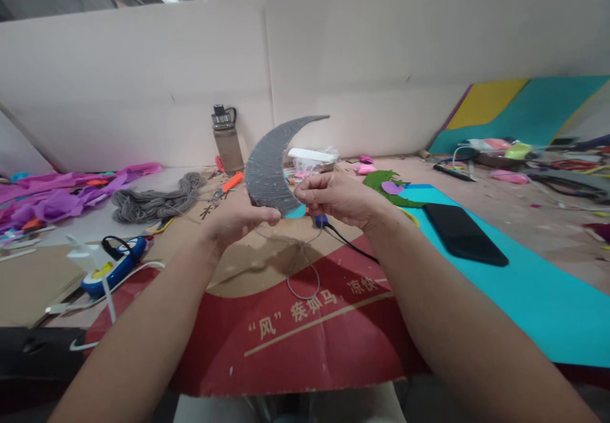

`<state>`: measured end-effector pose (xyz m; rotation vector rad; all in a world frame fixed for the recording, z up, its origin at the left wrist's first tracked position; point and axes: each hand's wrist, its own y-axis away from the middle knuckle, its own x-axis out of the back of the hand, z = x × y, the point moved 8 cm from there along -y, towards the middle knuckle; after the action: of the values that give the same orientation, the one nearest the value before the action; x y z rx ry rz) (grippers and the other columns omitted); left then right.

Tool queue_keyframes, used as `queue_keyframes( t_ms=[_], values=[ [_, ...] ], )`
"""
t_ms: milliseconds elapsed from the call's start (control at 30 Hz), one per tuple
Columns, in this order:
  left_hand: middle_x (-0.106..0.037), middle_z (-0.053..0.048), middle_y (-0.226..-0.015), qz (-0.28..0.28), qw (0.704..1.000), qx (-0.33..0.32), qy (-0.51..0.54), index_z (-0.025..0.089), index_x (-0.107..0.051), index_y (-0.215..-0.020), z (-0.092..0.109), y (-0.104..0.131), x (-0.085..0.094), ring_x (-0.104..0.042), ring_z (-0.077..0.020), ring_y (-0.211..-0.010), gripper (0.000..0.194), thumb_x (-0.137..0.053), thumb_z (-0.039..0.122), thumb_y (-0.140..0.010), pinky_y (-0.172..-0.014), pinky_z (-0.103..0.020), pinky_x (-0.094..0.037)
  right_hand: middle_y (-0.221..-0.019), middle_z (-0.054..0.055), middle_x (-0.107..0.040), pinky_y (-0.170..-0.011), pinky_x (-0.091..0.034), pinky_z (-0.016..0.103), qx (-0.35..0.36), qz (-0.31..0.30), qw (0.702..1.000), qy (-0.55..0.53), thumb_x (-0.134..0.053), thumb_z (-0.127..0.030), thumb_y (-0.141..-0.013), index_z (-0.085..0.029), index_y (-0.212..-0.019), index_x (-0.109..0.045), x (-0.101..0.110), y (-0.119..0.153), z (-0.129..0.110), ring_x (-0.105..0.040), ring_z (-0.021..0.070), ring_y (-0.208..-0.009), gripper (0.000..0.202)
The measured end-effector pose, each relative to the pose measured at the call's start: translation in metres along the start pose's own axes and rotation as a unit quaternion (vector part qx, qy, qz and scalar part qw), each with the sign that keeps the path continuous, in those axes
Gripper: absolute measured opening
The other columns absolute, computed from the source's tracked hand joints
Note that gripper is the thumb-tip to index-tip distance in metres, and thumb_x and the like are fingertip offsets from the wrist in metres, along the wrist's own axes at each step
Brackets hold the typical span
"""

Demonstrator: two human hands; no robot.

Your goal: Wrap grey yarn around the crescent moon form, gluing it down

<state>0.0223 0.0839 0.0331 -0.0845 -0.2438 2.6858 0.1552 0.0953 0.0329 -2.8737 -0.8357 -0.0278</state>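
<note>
A grey crescent moon shape (269,167), wrapped in grey yarn, is held upright over the work surface. My left hand (241,213) grips its lower end, with the thumb across the front. Close to the crescent's inner edge, my right hand (336,195) has thumb and fingers pinched together; a strand of grey yarn (305,297) seems to run from there and hangs in a loop below. A skein of grey yarn (159,199) lies to the left of my left hand.
Beneath my hands lies red and brown cardboard (305,340). A black phone (464,232) rests on a turquoise sheet (524,296) at right. A water bottle (227,143) stands at the back, near an orange cutter (232,182). A blue power strip (114,267) is at left.
</note>
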Motion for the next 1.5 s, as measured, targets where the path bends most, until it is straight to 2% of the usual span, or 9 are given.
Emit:
queue_keyframes(
  t_ms=[100, 167, 233, 300, 533, 700, 1067, 1300, 1500],
  values=[
    [-0.063, 0.0, -0.071, 0.004, 0.999, 0.02, 0.031, 0.014, -0.067, -0.084, -0.006, -0.001, -0.001, -0.052, -0.0097, -0.06, 0.035, -0.082, 0.015, -0.052, -0.054, -0.024, -0.044, -0.069, 0.0, -0.063, -0.059, -0.042, 0.027, 0.02, 0.038, 0.999, 0.029, -0.077, -0.039, -0.071, -0.02, -0.072, -0.068, 0.008, -0.005, 0.004, -0.051, 0.012, -0.063, 0.021],
    [-0.063, 0.0, -0.075, 0.02, 0.999, 0.02, 0.046, 0.014, -0.067, -0.088, -0.008, -0.001, 0.001, -0.052, -0.0092, -0.061, 0.037, -0.082, 0.015, -0.054, -0.054, -0.023, -0.044, -0.079, 0.001, -0.068, -0.069, -0.046, 0.029, 0.062, 0.138, 0.987, 0.05, -0.072, -0.031, -0.076, -0.02, -0.081, -0.07, 0.023, -0.005, -0.001, -0.056, 0.0134, -0.072, 0.012],
    [-0.064, -0.001, -0.078, 0.04, 0.998, 0.015, 0.054, 0.014, -0.067, -0.089, -0.008, -0.002, 0.003, -0.053, -0.0089, -0.061, 0.037, -0.081, 0.014, -0.055, -0.055, -0.023, -0.044, -0.085, 0.001, -0.068, -0.076, -0.047, 0.031, 0.137, 0.256, 0.953, 0.081, -0.066, -0.025, -0.079, -0.019, -0.089, -0.069, 0.039, 0.003, -0.015, -0.058, 0.0136, -0.077, 0.012],
    [-0.064, -0.001, -0.078, 0.063, 0.996, 0.007, 0.06, 0.014, -0.067, -0.09, -0.007, -0.002, 0.007, -0.054, -0.0086, -0.06, 0.038, -0.08, 0.012, -0.055, -0.054, -0.023, -0.044, -0.088, 0.002, -0.068, -0.078, -0.047, 0.033, 0.212, 0.313, 0.917, 0.13, -0.062, -0.025, -0.082, -0.019, -0.094, -0.068, 0.04, 0.015, -0.032, -0.058, 0.014, -0.078, 0.014],
    [-0.062, 0.001, -0.072, 0.087, 0.995, -0.01, 0.048, 0.014, -0.067, -0.085, -0.001, 0.0, 0.014, -0.052, -0.0079, -0.058, 0.031, -0.078, 0.012, -0.056, -0.054, -0.023, -0.043, -0.1, 0.005, -0.067, -0.084, -0.047, 0.036, 0.31, 0.214, 0.866, 0.329, -0.066, -0.02, -0.083, -0.021, -0.101, -0.065, -0.005, 0.027, -0.055, -0.061, 0.0189, -0.093, 0.018],
    [-0.06, 0.003, -0.067, 0.089, 0.995, -0.016, 0.037, 0.014, -0.065, -0.08, 0.0, 0.0, 0.014, -0.051, -0.008, -0.056, 0.027, -0.077, 0.012, -0.056, -0.054, -0.023, -0.042, -0.102, 0.007, -0.065, -0.087, -0.046, 0.038, 0.328, 0.193, 0.838, 0.391, -0.068, -0.015, -0.079, -0.02, -0.104, -0.065, -0.013, 0.026, -0.054, -0.059, 0.0219, -0.097, 0.026],
    [-0.057, 0.002, -0.064, 0.074, 0.997, -0.035, 0.004, 0.014, -0.063, -0.07, 0.005, 0.0, 0.007, -0.049, -0.0082, -0.057, 0.017, -0.072, 0.008, -0.057, -0.054, -0.023, -0.039, -0.111, 0.009, -0.064, -0.092, -0.043, 0.042, 0.315, 0.201, 0.82, 0.435, -0.061, -0.01, -0.076, -0.022, -0.107, -0.06, -0.021, 0.025, -0.053, -0.057, 0.0246, -0.103, 0.033],
    [-0.063, 0.0, -0.078, 0.095, 0.994, -0.02, 0.045, 0.015, -0.067, -0.091, -0.001, -0.001, 0.013, -0.052, -0.0085, -0.062, 0.036, -0.076, 0.011, -0.056, -0.056, -0.023, -0.042, -0.114, 0.007, -0.065, -0.084, -0.046, 0.037, 0.288, 0.198, 0.881, 0.319, -0.06, -0.018, -0.08, -0.023, -0.108, -0.057, -0.008, 0.023, -0.05, -0.06, 0.0199, -0.096, 0.029],
    [-0.061, 0.001, -0.073, 0.097, 0.995, -0.023, 0.031, 0.014, -0.066, -0.089, 0.002, 0.0, 0.009, -0.051, -0.0088, -0.06, 0.034, -0.075, 0.011, -0.057, -0.056, -0.024, -0.043, -0.115, 0.009, -0.063, -0.09, -0.044, 0.04, 0.303, 0.203, 0.85, 0.379, -0.063, -0.014, -0.073, -0.022, -0.111, -0.055, -0.015, 0.023, -0.05, -0.057, 0.023, -0.103, 0.04]
  ],
)
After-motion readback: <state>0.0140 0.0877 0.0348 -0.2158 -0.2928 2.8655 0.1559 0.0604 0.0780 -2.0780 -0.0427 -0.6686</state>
